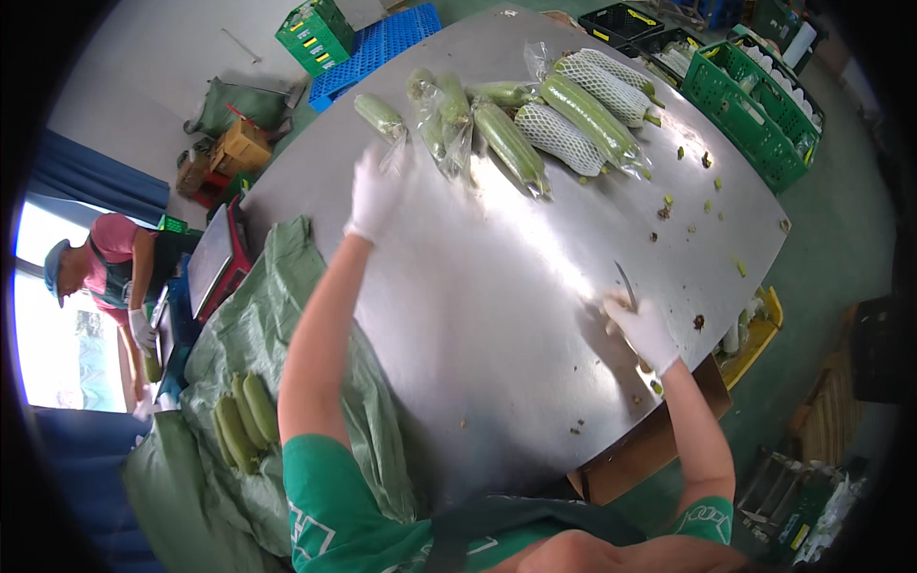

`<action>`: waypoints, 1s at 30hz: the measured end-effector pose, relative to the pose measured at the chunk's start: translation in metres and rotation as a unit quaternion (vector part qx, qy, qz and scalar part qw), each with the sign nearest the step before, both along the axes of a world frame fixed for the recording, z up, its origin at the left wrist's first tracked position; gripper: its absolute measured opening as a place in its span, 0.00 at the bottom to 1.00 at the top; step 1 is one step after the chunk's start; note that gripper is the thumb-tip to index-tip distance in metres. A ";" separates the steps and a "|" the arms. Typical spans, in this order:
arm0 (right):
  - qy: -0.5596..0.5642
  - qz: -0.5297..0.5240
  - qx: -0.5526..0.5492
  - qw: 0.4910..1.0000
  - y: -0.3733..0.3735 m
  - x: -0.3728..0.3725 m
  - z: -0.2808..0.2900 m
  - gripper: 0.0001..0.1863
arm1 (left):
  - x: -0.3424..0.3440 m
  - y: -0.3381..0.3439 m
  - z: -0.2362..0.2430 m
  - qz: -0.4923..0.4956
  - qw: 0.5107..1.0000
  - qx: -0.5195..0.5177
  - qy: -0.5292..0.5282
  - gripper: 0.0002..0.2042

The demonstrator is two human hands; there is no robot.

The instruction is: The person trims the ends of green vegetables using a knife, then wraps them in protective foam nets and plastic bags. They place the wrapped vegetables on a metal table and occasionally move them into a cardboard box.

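Observation:
My left hand (374, 196), in a white glove, reaches forward over the steel table (458, 363). Its fingers are blurred beside the near end of a plastic-wrapped long green gourd (379, 116), and whether they grip the wrapping I cannot tell. At the right, my gloved right hand (646, 336) is closed round a small knife (626, 285), its thin blade pointing away from me. More gourds in clear bags (511, 145) lie in a heap at the far side of the table. A few of them wear white foam netting (564, 138).
Trimmed scraps (699, 323) dot the table's right side. Beyond it stand green crates (755, 115) and a yellow crate (755, 339). To the left, several bare gourds (245, 420) rest on green sheeting (258, 325). A person (119, 263) works near a scale (218, 258).

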State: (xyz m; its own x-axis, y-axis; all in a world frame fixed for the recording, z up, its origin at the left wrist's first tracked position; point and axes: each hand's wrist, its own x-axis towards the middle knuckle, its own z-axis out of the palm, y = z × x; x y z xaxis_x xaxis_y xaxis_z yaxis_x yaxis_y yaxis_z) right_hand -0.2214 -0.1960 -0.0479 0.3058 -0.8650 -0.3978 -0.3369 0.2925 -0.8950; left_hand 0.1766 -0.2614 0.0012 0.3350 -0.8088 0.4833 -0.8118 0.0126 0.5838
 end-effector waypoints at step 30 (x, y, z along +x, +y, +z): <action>0.461 0.319 -0.181 0.808 -0.330 0.306 0.036 0.34 | 0.092 -0.153 -0.107 0.031 0.993 0.063 0.098 0.16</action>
